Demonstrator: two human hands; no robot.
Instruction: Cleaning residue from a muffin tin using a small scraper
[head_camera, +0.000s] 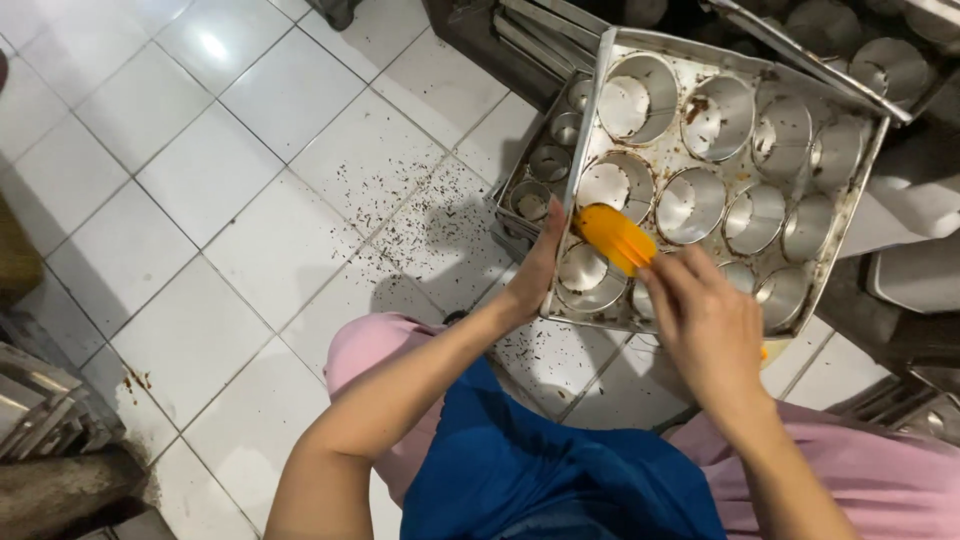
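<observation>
1. Right now my right hand is closed around an orange brush, whose broad orange head lies over the baking tray, just at the rim of one of its front round cups.
2. My left hand is clamped on the tray's left edge, thumb on the near side and fingers wrapped along the rim, holding the tray tilted up toward me.
3. The tray is metal, with rows of round shiny cups set into it; several cups carry dark burnt crumbs and brown smears on the metal between them.
4. Just behind my left hand a second, smaller tray with small round cups lies lower down, partly hidden by the one I hold.
5. More metal cups sit in another pan at the upper right, beyond the edge of my tray.
6. Below everything is a white tiled floor, sprinkled with dark crumbs near the trays.
7. My pink trousers and blue apron fill the bottom of the view.
8. At the lower left, stacked metal racks stand on the floor, well apart from my hands.
</observation>
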